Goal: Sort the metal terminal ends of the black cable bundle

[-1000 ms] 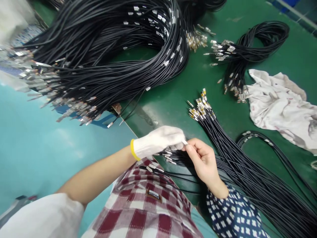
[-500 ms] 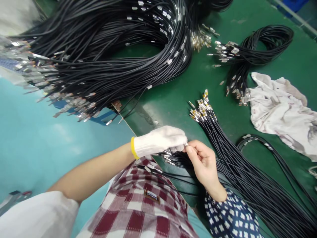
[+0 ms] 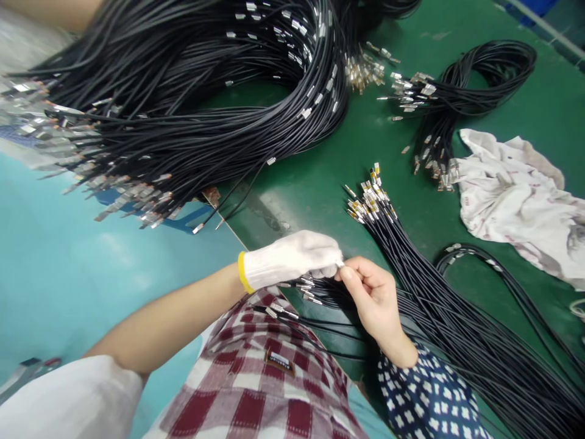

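Observation:
My left hand (image 3: pixel 292 259), in a white knitted glove with a yellow cuff, is closed with its fingertips on a small pale, shiny cable end (image 3: pixel 340 264). Thumb and forefinger of my bare right hand (image 3: pixel 372 299) pinch the same piece from the other side. The fingers hide most of it, and how its cable runs cannot be made out. Below both hands lie black cables with silver metal ends (image 3: pixel 308 288). Just beyond my right hand, a long bundle of black cables (image 3: pixel 425 274) shows silver and yellowish ends.
A large coil of black cables (image 3: pixel 219 134) with metal ends overhangs the edge of the green table (image 3: pixel 315 189) at left. Farther right are a smaller cable coil (image 3: pixel 493 79), a crumpled white cloth (image 3: pixel 516 189) and a looped cable strand (image 3: pixel 498 274). Another person's arm (image 3: pixel 55 9) shows at top left.
The view has shifted slightly. Both hands stay together on the small cable end. Another person's bare arm has come into sight at the top left.

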Available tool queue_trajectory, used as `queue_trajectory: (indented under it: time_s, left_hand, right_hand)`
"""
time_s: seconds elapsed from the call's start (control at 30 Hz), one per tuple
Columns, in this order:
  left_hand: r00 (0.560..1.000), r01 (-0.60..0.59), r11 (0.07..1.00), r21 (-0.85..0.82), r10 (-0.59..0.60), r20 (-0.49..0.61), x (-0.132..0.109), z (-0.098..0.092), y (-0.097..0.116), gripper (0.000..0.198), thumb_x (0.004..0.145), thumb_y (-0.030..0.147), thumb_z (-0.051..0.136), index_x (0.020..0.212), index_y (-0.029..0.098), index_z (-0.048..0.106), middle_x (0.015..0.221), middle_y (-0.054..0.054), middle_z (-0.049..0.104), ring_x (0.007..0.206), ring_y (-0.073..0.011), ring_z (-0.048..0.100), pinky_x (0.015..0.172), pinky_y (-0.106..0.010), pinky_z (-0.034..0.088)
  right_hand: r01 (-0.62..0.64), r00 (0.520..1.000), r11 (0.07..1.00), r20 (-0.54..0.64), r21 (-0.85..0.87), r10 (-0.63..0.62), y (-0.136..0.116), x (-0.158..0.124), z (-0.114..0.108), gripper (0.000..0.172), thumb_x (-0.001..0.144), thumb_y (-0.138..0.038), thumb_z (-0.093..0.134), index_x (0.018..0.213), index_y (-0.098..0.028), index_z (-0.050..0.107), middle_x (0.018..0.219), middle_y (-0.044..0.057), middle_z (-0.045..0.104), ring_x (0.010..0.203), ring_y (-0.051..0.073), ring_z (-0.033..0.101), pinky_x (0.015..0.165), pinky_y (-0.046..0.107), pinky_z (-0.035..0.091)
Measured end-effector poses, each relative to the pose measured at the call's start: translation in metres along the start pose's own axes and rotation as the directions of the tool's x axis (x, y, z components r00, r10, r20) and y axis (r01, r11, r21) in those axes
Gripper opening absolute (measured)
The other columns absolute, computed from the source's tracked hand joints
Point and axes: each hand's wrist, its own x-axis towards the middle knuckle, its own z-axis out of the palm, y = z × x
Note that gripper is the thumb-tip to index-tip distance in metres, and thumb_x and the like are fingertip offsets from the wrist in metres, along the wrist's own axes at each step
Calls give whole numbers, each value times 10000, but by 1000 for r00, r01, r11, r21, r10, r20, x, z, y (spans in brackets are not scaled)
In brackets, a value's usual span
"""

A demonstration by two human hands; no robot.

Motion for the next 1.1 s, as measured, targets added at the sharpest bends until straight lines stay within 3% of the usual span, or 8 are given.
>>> queue_trajectory:
  time_s: [0.17,0.27,0.4,0.47,0.6,0.83,1.0,1.1]
  left_hand:
    - [1000,-15,1000,18,15,9,-1,-1,2,330,942,362,467,684,166,531,666,18,517,639,-105,445,615,-246,368]
    - [989,3,979,205,27,-143,-2,3,-1,331,955,350,445,684,179,527,682,26,529,655,-113,464,628,-257,376]
    - [875,2,767,641,309,-373,-1,13,-19,224,977,275,431,921,209,638,987,-9,682,962,-173,598,936,-328,420]
    - [869,-41,641,767,401,-289,1,18,-28,199,977,251,461,1007,220,655,1069,-18,701,1041,-191,606,1025,-373,386]
    - [906,-139,437,889,418,-64,3,24,-35,202,982,235,489,970,224,690,976,-15,718,961,-206,617,944,-406,409]
    - [916,-211,362,908,397,55,2,24,-37,228,986,241,497,885,211,699,874,-15,705,856,-192,597,863,-391,407]
    - [911,-210,421,882,412,20,2,26,-38,235,984,232,496,870,207,700,871,-13,712,877,-191,603,912,-392,404]
    - [918,-125,614,779,369,-143,1,26,-32,206,963,219,513,863,219,693,920,-5,716,923,-188,606,953,-379,394]
  right_hand:
    - [44,999,999,3,-24,-44,5,0,1,293,991,-315,546,737,-192,626,618,-13,566,539,144,493,499,246,368]
    - [126,992,964,25,-235,-123,7,-4,3,275,1023,-284,510,821,-188,671,676,11,589,608,169,538,587,286,413]
    - [303,953,764,180,-569,-244,5,-5,-8,246,1042,-289,504,1068,-208,735,935,90,668,859,243,620,749,370,432]
    - [294,953,741,129,-603,-272,6,-1,-26,231,1040,-308,523,1098,-212,726,1000,91,678,898,244,631,781,374,444]
    - [-1,952,583,-178,-812,-247,15,11,-70,167,996,-311,596,996,-193,716,960,91,673,860,268,632,742,371,445]
    - [-69,968,411,-161,-909,-193,24,18,-81,55,939,-224,672,895,-192,674,796,34,672,690,230,609,651,346,379]
    - [-70,981,606,-164,-792,-101,14,16,-85,94,929,-216,679,850,-203,629,825,19,665,716,215,622,655,324,409]
    - [20,986,762,-113,-647,-122,9,5,-87,97,961,-223,632,868,-208,606,843,16,653,753,206,618,718,330,434]
